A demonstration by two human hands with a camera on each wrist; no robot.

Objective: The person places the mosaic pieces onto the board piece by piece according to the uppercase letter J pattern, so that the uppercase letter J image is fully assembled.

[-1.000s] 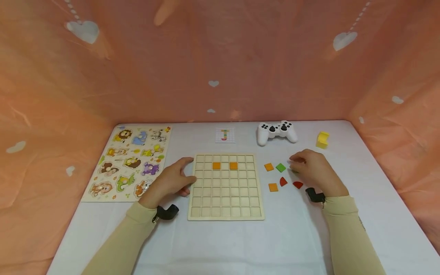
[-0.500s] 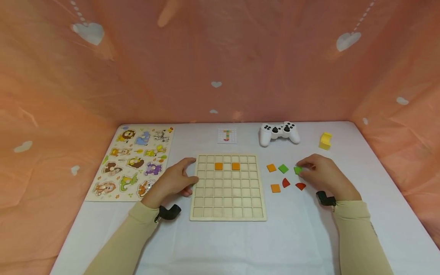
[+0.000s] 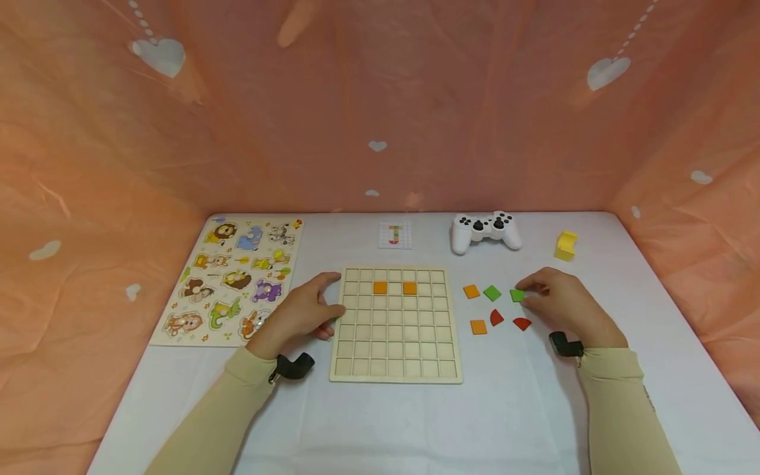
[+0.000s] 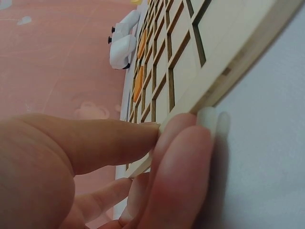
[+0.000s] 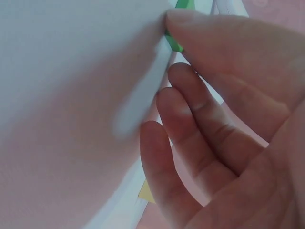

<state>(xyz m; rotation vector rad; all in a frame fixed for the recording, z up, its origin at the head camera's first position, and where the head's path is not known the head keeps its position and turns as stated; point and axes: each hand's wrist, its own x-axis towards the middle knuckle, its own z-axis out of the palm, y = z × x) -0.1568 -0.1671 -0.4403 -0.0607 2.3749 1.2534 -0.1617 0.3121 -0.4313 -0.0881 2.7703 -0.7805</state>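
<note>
My left hand (image 3: 303, 308) grips the left edge of the pale wooden grid board (image 3: 395, 333); in the left wrist view the thumb tip is on its rim and curled fingers (image 4: 178, 171) lie against its side. Two orange square tiles (image 3: 380, 287) sit in its second row from the back, one cell apart. Right of the board, my right hand (image 3: 558, 300) pinches a green square tile (image 3: 517, 295) between thumb and index finger, close over the table. In the right wrist view the thumb partly hides that green tile (image 5: 175, 44), and the other fingers curl loosely.
Near the right hand lie another green tile (image 3: 492, 293), two orange tiles (image 3: 472, 291) and two red quarter-round pieces (image 3: 522, 324). Behind stand a pattern card (image 3: 394, 235) with a J shape, a white game controller (image 3: 487, 231) and a yellow block (image 3: 566, 245). An animal puzzle (image 3: 225, 284) lies left.
My right hand has shifted right, from covering the green tile to pinching it at its right side, so the tile now shows. The left hand keeps its place at the board.
</note>
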